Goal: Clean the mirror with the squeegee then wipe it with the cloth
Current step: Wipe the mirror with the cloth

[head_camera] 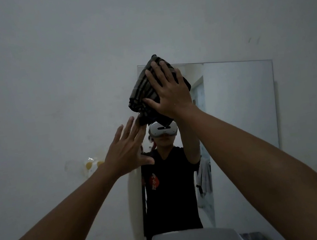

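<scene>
Our right hand lies flat, fingers spread, pressing the dark striped cloth against the mirror at its top left corner. Our left hand, fingers spread and empty, touches the cloth's lower edge. Red characters on the reflected black shirt are unreadable.

Head view (close); faces mirror

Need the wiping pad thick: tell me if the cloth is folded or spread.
Folded: the cloth is a bunched, layered wad under the flat right hand.
</scene>
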